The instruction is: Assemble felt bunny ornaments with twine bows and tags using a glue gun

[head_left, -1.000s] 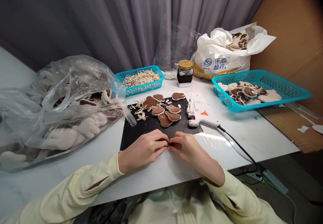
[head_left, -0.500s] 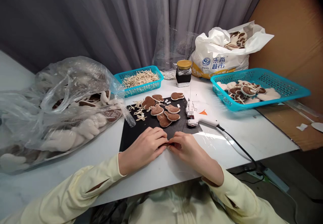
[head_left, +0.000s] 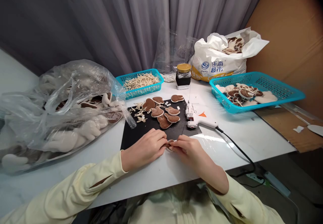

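My left hand (head_left: 145, 147) and my right hand (head_left: 188, 151) meet at the near edge of a black mat (head_left: 133, 131). Between their pinched fingertips sits a small brown piece (head_left: 169, 144), mostly hidden. Farther back on the mat lie several brown rabbit-shaped felt pieces (head_left: 164, 110) and little cream string bows (head_left: 140, 115). A white hot glue gun (head_left: 199, 115) rests on the mat's right edge, its black cord (head_left: 239, 151) running off the table to the right.
A clear plastic bag (head_left: 60, 106) of cream and brown plush pieces fills the left. A teal basket (head_left: 139, 82) of bows and a black jar (head_left: 183, 75) stand behind the mat. A teal tray (head_left: 277, 91) and a white bag (head_left: 219, 62) hold finished pieces.
Both hands stay pinched together on the small piece, with the fingers shifting only slightly. The view has tilted a little.
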{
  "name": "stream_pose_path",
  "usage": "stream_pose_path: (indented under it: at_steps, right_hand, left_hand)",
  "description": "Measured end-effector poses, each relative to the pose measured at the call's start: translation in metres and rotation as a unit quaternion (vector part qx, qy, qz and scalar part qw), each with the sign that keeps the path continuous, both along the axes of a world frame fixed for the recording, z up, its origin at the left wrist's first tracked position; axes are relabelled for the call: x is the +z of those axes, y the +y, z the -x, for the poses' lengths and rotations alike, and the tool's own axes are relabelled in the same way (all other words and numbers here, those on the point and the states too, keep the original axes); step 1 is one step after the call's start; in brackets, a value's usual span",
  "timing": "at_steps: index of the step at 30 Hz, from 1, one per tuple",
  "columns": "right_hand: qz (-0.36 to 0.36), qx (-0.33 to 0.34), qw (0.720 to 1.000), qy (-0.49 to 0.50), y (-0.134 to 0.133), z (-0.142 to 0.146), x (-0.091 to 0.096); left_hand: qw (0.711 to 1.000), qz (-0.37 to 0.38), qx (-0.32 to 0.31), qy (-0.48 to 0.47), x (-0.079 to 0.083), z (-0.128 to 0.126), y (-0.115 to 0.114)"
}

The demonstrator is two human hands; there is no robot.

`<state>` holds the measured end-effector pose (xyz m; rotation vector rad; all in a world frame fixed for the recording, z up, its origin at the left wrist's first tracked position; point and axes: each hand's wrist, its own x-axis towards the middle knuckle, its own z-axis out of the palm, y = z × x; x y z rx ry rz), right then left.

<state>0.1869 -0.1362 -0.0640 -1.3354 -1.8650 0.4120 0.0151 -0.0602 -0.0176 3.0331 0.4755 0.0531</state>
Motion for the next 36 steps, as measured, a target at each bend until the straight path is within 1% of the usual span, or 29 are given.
stream_pose_path:
  at_steps: [2,3,5,8,10,11,13,15,17,19,22,24,27,29,31,32,34,35,36]
  right_hand:
    - [-0.028,-0.027,0.999,-0.003,-0.011,-0.008,0.003]
    - [-0.027,-0.037,0.999,-0.006,-0.018,-0.013,0.005]
    - [0.002,-0.039,0.999,-0.006,-0.033,-0.022,0.011]
    - [0.068,-0.023,0.997,0.020,-0.056,-0.030,0.017]
    - [0.098,-0.023,0.994,0.035,-0.070,-0.030,0.019]
    - [0.097,-0.024,0.994,0.038,-0.076,-0.029,0.019]
    - [0.052,-0.016,0.998,0.023,-0.085,-0.026,0.022]
    - [-0.015,0.005,1.000,-0.020,-0.090,-0.023,0.026]
    - [-0.062,0.028,0.996,-0.060,-0.092,-0.020,0.032]
    - [-0.087,0.041,0.993,-0.068,-0.093,-0.020,0.038]
    - [-0.097,0.040,0.994,-0.016,-0.092,-0.023,0.048]
    - [-0.066,0.022,0.997,0.034,-0.090,-0.026,0.054]
    - [0.005,-0.019,0.995,0.102,-0.081,-0.035,0.065]
    - [0.039,-0.046,0.988,0.139,-0.070,-0.043,0.071]
    - [0.093,-0.040,0.976,0.194,-0.057,-0.051,0.075]
    - [0.134,-0.018,0.963,0.232,-0.050,-0.055,0.075]
    - [0.223,0.043,0.921,0.317,-0.037,-0.060,0.073]
    - [0.255,0.067,0.898,0.352,-0.032,-0.060,0.071]
    - [0.271,0.084,0.881,0.379,-0.028,-0.060,0.068]
  left_hand:
    - [1.000,-0.008,-0.006,-0.014,-0.002,-0.002,0.001]
    - [1.000,-0.003,-0.009,-0.026,-0.002,-0.003,0.001]
    - [0.998,0.021,-0.009,-0.063,0.000,-0.005,0.000]
    - [0.991,0.060,-0.006,-0.122,0.009,-0.011,-0.005]
    - [0.987,0.061,-0.016,-0.151,0.016,-0.019,-0.011]
    - [0.985,0.052,-0.028,-0.162,0.020,-0.023,-0.015]
    - [0.982,0.019,-0.065,-0.179,0.026,-0.034,-0.023]
    - [0.976,-0.021,-0.110,-0.185,0.028,-0.044,-0.030]
    - [0.971,-0.055,-0.146,-0.181,0.029,-0.052,-0.035]
    - [0.967,-0.077,-0.171,-0.171,0.030,-0.057,-0.039]
    - [0.966,-0.091,-0.192,-0.148,0.032,-0.058,-0.042]
    - [0.965,-0.095,-0.201,-0.142,0.034,-0.057,-0.044]
    - [0.965,-0.087,-0.204,-0.138,0.034,-0.056,-0.046]
    - [0.967,-0.066,-0.202,-0.139,0.033,-0.056,-0.047]
    - [0.968,-0.045,-0.198,-0.145,0.031,-0.056,-0.047]
    - [0.969,-0.040,-0.195,-0.149,0.031,-0.055,-0.046]
    - [0.969,-0.040,-0.189,-0.154,0.030,-0.054,-0.046]
    - [0.969,-0.044,-0.189,-0.154,0.030,-0.053,-0.045]
    - [0.968,-0.049,-0.189,-0.156,0.030,-0.052,-0.044]
